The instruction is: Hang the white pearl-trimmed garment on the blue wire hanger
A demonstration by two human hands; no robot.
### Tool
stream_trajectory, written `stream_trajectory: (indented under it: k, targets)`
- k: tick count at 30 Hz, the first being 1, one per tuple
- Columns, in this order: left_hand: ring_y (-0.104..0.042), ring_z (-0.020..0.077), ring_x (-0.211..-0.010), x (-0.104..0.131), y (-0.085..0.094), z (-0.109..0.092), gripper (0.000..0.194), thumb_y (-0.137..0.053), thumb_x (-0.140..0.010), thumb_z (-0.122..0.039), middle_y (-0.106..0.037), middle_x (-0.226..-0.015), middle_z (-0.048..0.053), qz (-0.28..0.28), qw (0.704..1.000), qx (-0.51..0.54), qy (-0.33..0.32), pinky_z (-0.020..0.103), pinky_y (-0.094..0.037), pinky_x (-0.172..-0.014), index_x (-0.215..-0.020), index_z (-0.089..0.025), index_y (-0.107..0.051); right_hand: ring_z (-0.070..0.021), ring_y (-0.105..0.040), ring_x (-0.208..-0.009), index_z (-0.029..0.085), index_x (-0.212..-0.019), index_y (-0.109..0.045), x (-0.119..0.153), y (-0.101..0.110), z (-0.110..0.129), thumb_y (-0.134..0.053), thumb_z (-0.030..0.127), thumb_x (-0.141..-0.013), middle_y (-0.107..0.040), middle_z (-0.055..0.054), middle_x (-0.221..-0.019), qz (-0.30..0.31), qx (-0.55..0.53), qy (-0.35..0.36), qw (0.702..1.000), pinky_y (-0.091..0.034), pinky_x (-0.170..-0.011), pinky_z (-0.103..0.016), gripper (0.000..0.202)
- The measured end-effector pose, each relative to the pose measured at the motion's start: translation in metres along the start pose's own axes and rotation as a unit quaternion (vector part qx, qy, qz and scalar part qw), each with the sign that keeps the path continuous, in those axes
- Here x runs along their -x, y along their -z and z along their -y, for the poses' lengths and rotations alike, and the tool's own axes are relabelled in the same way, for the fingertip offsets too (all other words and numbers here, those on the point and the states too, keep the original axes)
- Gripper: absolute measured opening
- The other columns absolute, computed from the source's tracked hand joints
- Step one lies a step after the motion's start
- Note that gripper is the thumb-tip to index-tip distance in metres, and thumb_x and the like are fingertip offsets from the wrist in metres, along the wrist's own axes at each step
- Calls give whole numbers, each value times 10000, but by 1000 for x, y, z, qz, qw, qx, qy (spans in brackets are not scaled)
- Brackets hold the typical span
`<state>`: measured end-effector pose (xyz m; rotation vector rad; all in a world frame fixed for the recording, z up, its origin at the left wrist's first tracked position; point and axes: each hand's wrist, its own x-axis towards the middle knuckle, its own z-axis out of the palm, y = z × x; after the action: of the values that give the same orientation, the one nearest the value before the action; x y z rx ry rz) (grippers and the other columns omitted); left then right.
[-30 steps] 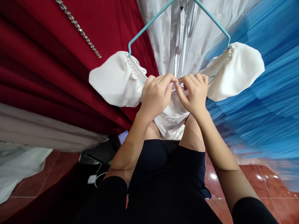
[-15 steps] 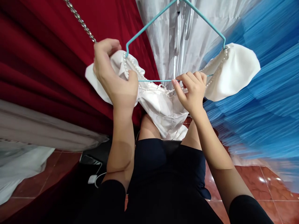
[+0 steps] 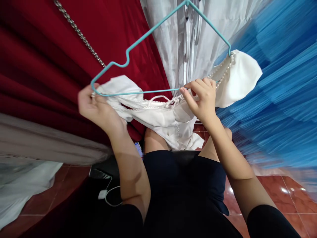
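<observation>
A white dress (image 3: 158, 115) with pearl-trimmed edges hangs from a light-blue hanger (image 3: 153, 30) in front of my knees. My right hand (image 3: 203, 99) pinches the hanger's bottom bar near the middle of the neckline. At the hanger's left end, my left hand (image 3: 99, 107) is closed on the dress's pearl edge and sleeve; its fingertips are partly hidden. That sleeve (image 3: 121, 85) lies below the left shoulder notch, which is bare. The other sleeve (image 3: 244, 77) still hangs from the right notch.
Dark red cloth (image 3: 104, 23) with a metal chain (image 3: 79, 33) fills the left, and blue tulle (image 3: 277, 99) the right. White curtains (image 3: 163, 43) hang behind. A white charger with a cable (image 3: 102, 194) and a phone (image 3: 138, 149) are beside my left arm.
My left hand has moved left and down with the dress's left sleeve, which has come off the hanger's left notch. My right hand keeps its hold on the bar.
</observation>
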<state>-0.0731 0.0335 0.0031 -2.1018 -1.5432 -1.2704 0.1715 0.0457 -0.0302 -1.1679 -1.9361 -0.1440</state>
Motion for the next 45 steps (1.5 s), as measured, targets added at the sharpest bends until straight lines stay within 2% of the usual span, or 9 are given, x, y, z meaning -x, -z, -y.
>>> stream_trajectory:
  k: [6,11,16,22,25,28,33,39,45]
  targets:
    - [-597,303,-1214,26,-12,-51,183,-619,-926,-248,-684,-1086,18,83,990,111,-35,538,-524,-982,-1098,-286,-668,-176,-520,-840,208,-913,-657,-3,-5,6,-328,585,-1041,-532,-28,-734,-7,-11,-4,1000,-398,-968,-407,516]
    - [-583,279,-1256,33,-27,-84,213,-536,-937,-157,-691,-1218,52,-46,981,187,-36,520,-437,-1095,-1085,-257,-652,-166,-550,-874,222,-1009,-683,3,5,7,-304,492,-1070,-633,-34,-859,6,-34,-2,999,-402,-994,-404,470]
    - [-639,253,-1012,27,-43,-76,225,-532,-929,-152,-734,-1056,21,39,994,99,-17,477,-402,-1055,-1080,-261,-657,-187,-606,-1031,234,-1121,-648,11,18,6,-333,410,-1068,-666,-61,-1073,-14,-91,23,995,-434,-1034,-431,365]
    - [-629,244,-1010,27,-47,-67,274,-472,-938,-108,-741,-1068,7,27,994,106,-22,461,-370,-1048,-1045,-261,-672,-283,-558,-1218,207,-1174,-649,-15,42,-46,-640,357,-911,-616,-140,-1209,-284,16,15,958,-432,-1062,-513,303]
    - [-628,237,-989,26,-47,-63,276,-479,-923,-89,-744,-1055,5,13,994,110,-21,458,-366,-1050,-1015,-249,-684,-210,-645,-956,179,-1051,-729,-30,57,-72,-655,168,-816,-707,-90,-988,-225,36,22,973,-511,-866,-374,247]
    - [-621,228,-950,26,-44,-58,281,-501,-884,-58,-744,-1015,-1,-12,993,113,-23,450,-372,-1045,-975,-235,-699,-120,-567,-637,190,-951,-773,-33,75,-75,-604,72,-763,-673,-6,-737,-154,18,13,988,-461,-647,-285,278]
    - [-621,215,-902,23,-32,-51,304,-519,-848,-31,-735,-940,-12,-7,991,131,-37,437,-393,-1019,-940,-239,-720,-129,-547,-571,262,-851,-764,-37,107,-57,-594,75,-821,-640,13,-669,-72,-13,-57,996,-437,-561,-301,255]
    - [-631,209,-893,21,-36,-53,291,-523,-864,-45,-743,-957,-12,6,989,147,-34,443,-398,-1026,-936,-242,-726,-148,-653,-654,276,-854,-731,-41,113,-78,-522,71,-857,-721,-3,-798,-104,-71,-118,985,-477,-562,-307,293]
    - [-620,205,-888,23,-47,-60,315,-516,-847,-35,-739,-957,-11,-4,992,127,-15,441,-400,-1046,-964,-234,-731,-180,-639,-787,254,-834,-619,7,107,-125,-628,213,-837,-690,-43,-881,-169,51,-156,972,-526,-688,-357,42]
